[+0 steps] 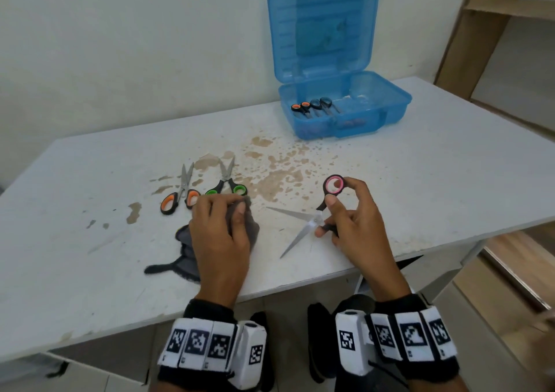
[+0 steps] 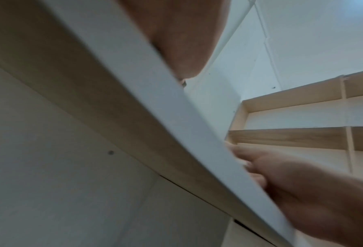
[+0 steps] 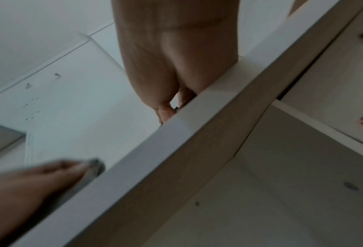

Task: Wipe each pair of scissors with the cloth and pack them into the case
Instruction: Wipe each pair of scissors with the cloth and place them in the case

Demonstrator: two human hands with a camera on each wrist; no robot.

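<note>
The pink-handled scissors (image 1: 318,214) are judged to be light but stiff, with smooth metal blades that can slip and with sharp points, so they are best held by the black handle loops and not by the blades. They are held in this way by the right hand (image 1: 357,226), whose fingers are curled around the handles, one loop with a pink lining being raised near the fingertips. The blades are spread wide apart and point to the left, just above the near part of the white table (image 1: 90,181). The grey cloth (image 1: 186,241) is soft and limp, and it can be bunched easily around a blade; it is gripped by the left hand (image 1: 222,235), partly lying on the table near the front edge. Behind the left hand, two more pairs are lying on the table: the orange-handled scissors (image 1: 180,196) and the green-handled scissors (image 1: 226,182), side by side. Further back, the blue case (image 1: 345,115) stands open with its lid upright, and some scissors are already inside it. The wrist views show mostly the table edge from below.
</note>
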